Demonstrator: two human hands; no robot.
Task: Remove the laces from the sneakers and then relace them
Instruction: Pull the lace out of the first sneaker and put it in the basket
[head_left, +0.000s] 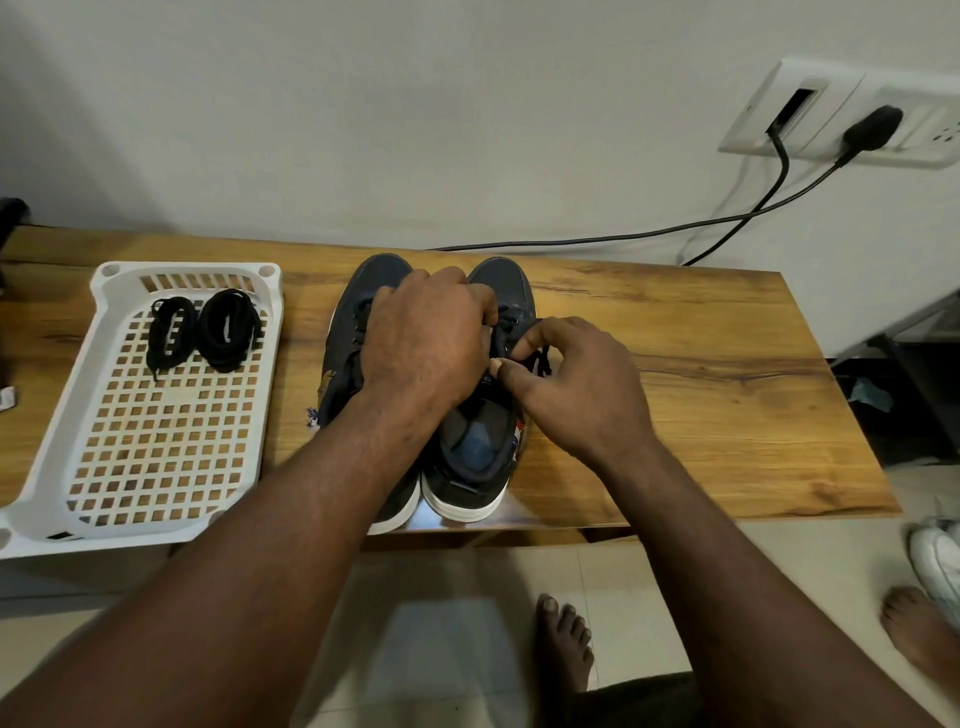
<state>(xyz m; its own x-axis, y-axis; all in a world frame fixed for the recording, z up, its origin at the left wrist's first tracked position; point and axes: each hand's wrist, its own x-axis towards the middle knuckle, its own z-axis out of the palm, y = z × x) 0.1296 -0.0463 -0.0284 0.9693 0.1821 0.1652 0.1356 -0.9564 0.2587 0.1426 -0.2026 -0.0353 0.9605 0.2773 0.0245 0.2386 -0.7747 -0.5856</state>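
The right hand (582, 384) is pinching the lace (540, 361); the left hand (423, 343) is gripping the sneaker (478, 447). The lace is looking limp and light, likely best pinched near its tip.

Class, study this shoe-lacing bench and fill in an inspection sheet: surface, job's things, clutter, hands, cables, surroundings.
Surface: wooden table against a pale wall.
Job's things: left sneaker and right sneaker side by side, toes to the wall; two black lace bundles in a white tray.
Clutter: small white item at the table's left edge, cut off.
Hands: left hand grips the right sneaker's upper; right hand pinches its lace.
Cables: two black cables run from the wall socket down behind the table.
Surroundings: tiled floor, bare foot, white shoe at right.
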